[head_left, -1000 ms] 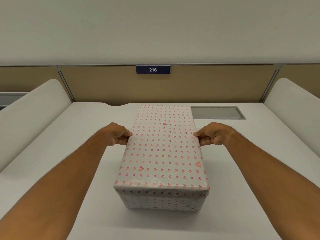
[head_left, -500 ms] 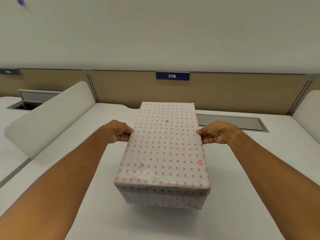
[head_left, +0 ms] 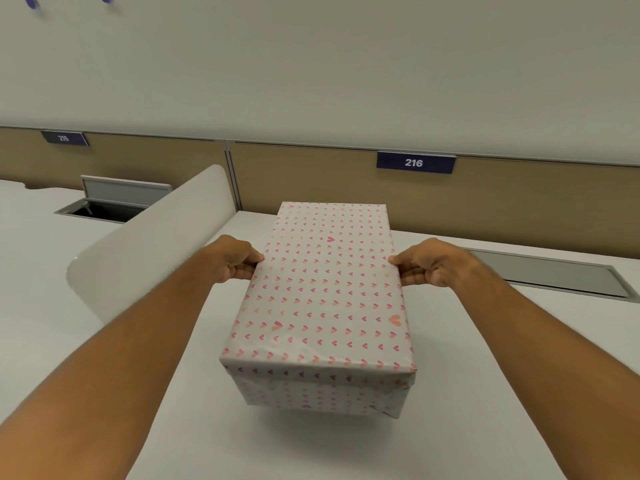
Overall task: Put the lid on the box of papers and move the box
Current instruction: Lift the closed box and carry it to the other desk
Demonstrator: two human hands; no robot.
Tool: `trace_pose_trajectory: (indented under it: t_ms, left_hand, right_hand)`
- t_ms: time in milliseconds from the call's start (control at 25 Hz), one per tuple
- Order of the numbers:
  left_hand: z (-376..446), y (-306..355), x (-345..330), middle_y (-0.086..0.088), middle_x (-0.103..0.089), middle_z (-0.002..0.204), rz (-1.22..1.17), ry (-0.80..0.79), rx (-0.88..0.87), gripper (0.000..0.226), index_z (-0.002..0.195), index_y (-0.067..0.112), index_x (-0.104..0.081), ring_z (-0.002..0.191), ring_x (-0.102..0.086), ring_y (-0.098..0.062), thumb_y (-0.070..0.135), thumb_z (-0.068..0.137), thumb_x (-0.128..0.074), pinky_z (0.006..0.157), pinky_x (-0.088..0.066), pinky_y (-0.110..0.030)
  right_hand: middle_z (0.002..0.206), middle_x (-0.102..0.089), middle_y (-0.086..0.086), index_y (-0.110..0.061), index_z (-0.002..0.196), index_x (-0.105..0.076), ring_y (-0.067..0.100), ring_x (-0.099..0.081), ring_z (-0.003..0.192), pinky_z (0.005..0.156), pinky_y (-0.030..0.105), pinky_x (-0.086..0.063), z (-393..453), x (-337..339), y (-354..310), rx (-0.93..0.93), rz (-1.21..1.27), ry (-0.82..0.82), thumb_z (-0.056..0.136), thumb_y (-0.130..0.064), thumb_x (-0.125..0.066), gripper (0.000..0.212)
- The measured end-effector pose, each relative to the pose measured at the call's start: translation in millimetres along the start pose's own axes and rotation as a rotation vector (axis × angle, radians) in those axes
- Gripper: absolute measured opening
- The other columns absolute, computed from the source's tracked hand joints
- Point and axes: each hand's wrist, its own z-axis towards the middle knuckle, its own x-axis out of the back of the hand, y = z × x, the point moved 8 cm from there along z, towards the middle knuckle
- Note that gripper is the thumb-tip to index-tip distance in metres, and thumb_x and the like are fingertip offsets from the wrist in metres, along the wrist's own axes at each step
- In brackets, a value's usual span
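Note:
A long box (head_left: 322, 393) wrapped in white paper with small pink hearts is held above the white desk (head_left: 311, 452), with a shadow beneath it. Its matching lid (head_left: 329, 282) sits closed on top, hiding the papers inside. My left hand (head_left: 233, 259) grips the box's left long side, thumb on the lid's edge and fingers curled under. My right hand (head_left: 427, 263) grips the right long side the same way.
A curved white divider (head_left: 149, 244) stands at the left, between this desk and the neighbouring one. A tan partition (head_left: 519, 202) with a "216" sign (head_left: 415, 162) runs along the back. A grey cable flap (head_left: 554, 277) lies at the right; an open cable hatch (head_left: 104, 206) lies far left.
The box has risen off the desk in both hands, and the view has swung left, bringing the neighbouring desk and the "215" sign into sight.

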Motion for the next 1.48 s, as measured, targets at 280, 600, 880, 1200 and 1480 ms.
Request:
trace_pose_trajectory:
  t_ms: [280,600,880,1200,1480]
  left_hand:
    - [103,20,112,-0.014,-0.067,0.087,0.045,0.038,-0.014,0.017,0.102,-0.004,-0.066,0.072,-0.066,-0.026,0.005,0.087,-0.068,0.08,-0.056,-0.044]
    - [200,42,175,-0.016,-0.066,0.104,0.074,0.072,-0.049,0.021,0.109,-0.004,-0.065,0.089,-0.066,-0.027,0.006,0.09,-0.064,0.077,-0.054,-0.036]
    - [262,53,184,-0.014,-0.062,0.107,0.126,0.114,-0.027,0.02,0.11,-0.002,-0.065,0.092,-0.063,-0.026,0.006,0.092,-0.061,0.075,-0.051,-0.033]
    - [296,61,193,-0.013,-0.057,0.113,0.178,0.154,-0.014,0.024,0.117,0.002,-0.059,0.098,-0.058,-0.024,0.006,0.093,-0.06,0.072,-0.048,-0.028]
    - [298,61,194,-0.015,-0.059,0.123,0.189,0.144,-0.005,0.031,0.124,0.002,-0.057,0.106,-0.06,-0.026,0.006,0.093,-0.059,0.077,-0.049,-0.031]
  right_hand:
    - [0.094,-0.074,0.018,0.002,0.096,-0.065,0.029,-0.075,0.079,0.079,0.045,-0.061,65,-119,-60,-0.01,0.035,0.038,0.083,-0.006,-0.074,0.018]
    - [0.09,-0.073,0.014,0.002,0.101,-0.064,0.025,-0.074,0.074,0.059,0.039,-0.061,135,-202,-102,-0.016,0.077,0.074,0.086,-0.007,-0.072,0.02]
    - [0.093,-0.073,0.014,0.001,0.104,-0.063,0.026,-0.074,0.076,0.068,0.041,-0.062,184,-227,-121,-0.016,0.081,0.097,0.085,-0.008,-0.073,0.022]
    - [0.092,-0.074,0.013,-0.002,0.096,-0.064,0.025,-0.074,0.073,0.062,0.04,-0.061,217,-244,-132,-0.03,0.089,0.099,0.084,-0.008,-0.073,0.016]
    - [0.094,-0.073,0.013,-0.002,0.101,-0.064,0.025,-0.074,0.074,0.073,0.044,-0.062,215,-247,-134,-0.017,0.096,0.092,0.085,-0.009,-0.073,0.02]
